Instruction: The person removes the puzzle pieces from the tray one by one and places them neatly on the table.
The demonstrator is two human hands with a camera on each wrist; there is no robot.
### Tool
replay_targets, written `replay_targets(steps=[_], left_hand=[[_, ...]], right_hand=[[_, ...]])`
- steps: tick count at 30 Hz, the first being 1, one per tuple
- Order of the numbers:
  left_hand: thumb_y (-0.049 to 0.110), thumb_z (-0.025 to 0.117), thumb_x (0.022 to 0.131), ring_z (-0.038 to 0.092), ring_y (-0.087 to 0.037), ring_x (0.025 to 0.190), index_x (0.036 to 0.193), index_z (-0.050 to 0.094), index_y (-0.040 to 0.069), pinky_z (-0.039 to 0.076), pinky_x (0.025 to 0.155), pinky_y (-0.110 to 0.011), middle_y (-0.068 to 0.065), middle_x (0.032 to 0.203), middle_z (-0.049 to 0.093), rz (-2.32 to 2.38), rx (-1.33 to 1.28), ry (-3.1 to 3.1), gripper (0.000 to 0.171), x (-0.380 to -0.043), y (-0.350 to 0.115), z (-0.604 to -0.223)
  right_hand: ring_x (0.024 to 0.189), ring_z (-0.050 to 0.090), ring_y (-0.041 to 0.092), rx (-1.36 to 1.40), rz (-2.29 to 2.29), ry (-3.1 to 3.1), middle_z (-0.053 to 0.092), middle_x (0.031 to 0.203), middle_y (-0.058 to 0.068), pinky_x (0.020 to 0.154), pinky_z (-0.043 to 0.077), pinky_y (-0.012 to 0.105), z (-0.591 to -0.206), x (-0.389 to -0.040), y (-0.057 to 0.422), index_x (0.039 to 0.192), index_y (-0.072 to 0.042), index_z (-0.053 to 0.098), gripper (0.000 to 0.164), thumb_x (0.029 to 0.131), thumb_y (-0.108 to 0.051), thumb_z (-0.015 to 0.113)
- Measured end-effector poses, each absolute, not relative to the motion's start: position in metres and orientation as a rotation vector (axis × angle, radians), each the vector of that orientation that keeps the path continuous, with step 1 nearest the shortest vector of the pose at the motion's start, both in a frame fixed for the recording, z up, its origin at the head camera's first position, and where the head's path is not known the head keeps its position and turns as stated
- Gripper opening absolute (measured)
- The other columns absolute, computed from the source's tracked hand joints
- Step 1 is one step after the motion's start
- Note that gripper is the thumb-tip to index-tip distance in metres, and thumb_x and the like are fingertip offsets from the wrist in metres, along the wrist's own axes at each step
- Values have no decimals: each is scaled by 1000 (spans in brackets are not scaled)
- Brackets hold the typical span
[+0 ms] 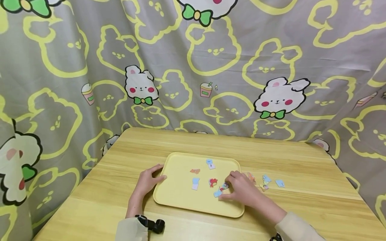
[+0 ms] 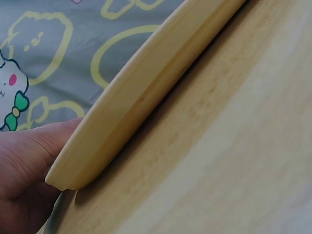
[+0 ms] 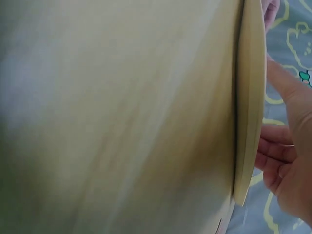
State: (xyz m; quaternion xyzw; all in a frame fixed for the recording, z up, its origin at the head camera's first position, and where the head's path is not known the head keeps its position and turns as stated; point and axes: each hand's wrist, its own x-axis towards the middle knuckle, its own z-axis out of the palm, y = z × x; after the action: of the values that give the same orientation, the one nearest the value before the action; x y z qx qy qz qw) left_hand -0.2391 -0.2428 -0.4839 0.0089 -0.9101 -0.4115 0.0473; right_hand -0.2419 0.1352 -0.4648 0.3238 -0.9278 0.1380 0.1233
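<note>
A pale yellow tray (image 1: 178,197) lies on the table with small printed puzzle pieces on it. My left hand (image 1: 147,180) rests over its left rim, thumb reaching inside; in the left wrist view the left hand (image 2: 24,165) meets the tray's edge, fingertips hidden. Over the right side of the tray, my right hand (image 1: 241,189) holds a multicoloured puzzle piece (image 1: 224,186) between fingers and thumb. The thumb touches a light blue piece (image 1: 217,193) joined to it. A red piece (image 1: 212,182) lies just left. In the right wrist view, the right hand (image 3: 292,146) has curled fingers, the pieces hidden.
Elsewhere on the tray are an orange piece (image 1: 195,171), a blue-and-lilac piece (image 1: 195,183) and another such pair (image 1: 210,163). Right of the tray, several loose pieces (image 1: 266,179) lie on the wooden table (image 1: 316,194). A patterned curtain (image 1: 181,60) hangs behind.
</note>
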Motion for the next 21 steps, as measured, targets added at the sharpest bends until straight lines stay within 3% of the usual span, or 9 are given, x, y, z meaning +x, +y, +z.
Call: replay_targets(steps=[9, 21], left_hand=[[24, 75, 86, 45, -40, 138, 136, 60, 11, 37, 115, -55, -20, 144, 52, -1266, 31, -2774, 53, -240, -244, -486], [24, 75, 87, 43, -40, 139, 136, 59, 12, 36, 116, -55, -19, 145, 52, -1290, 50, -2778, 53, -240, -243, -485]], right_hand=[[69, 45, 9, 942, 237, -2634, 55, 78, -4, 61, 40, 26, -463, -237, 125, 76, -9, 67, 66, 61, -72, 76], [65, 42, 7, 932, 260, -2591, 52, 73, -6, 58, 37, 22, -466, -239, 123, 74, -9, 65, 53, 64, -58, 83]])
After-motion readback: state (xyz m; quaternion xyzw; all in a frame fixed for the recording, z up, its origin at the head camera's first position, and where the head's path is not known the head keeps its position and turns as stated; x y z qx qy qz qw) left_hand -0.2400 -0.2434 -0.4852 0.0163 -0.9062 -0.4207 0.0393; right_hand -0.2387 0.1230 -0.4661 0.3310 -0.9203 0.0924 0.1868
